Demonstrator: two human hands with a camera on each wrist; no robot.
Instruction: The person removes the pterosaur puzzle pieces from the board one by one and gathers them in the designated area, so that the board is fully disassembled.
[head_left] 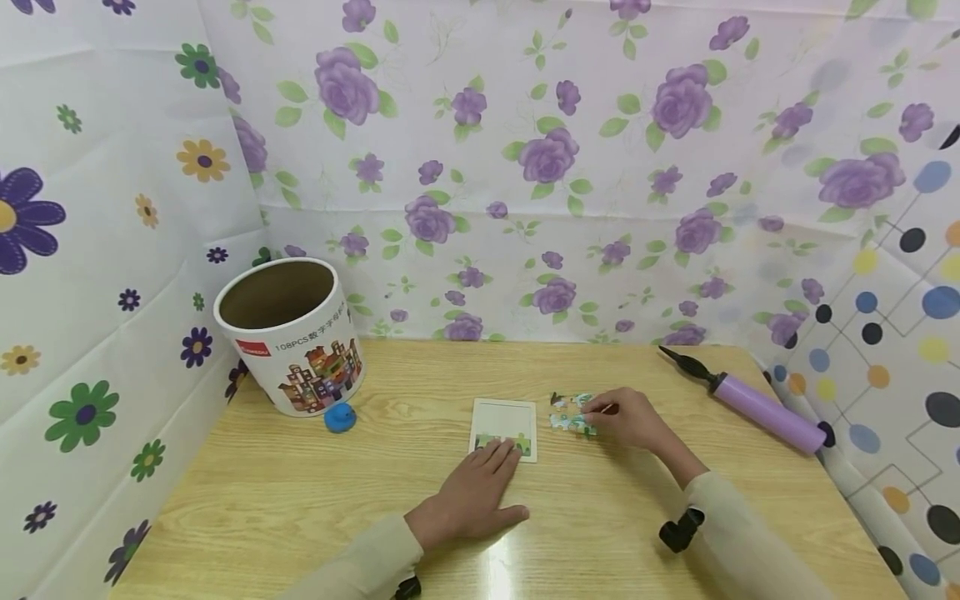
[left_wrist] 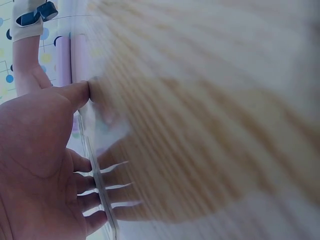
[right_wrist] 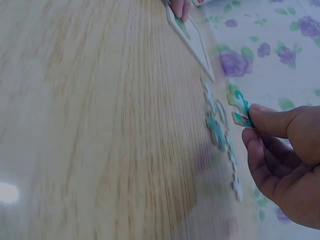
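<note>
A small white puzzle board lies mid-table with a strip of joined pieces along its near edge. My left hand lies flat, straight fingers pressing on the board's near edge; the left wrist view shows the same hand flat on the wood. A cluster of loose puzzle pieces sits just right of the board. My right hand is at that cluster and pinches one teal puzzle piece between thumb and forefinger, lifted slightly above the other pieces.
A round cardboard puzzle tub stands open at the back left, with a small blue ball at its foot. A purple hand pump lies at the right edge. Flowered sheets wall the wooden table on three sides.
</note>
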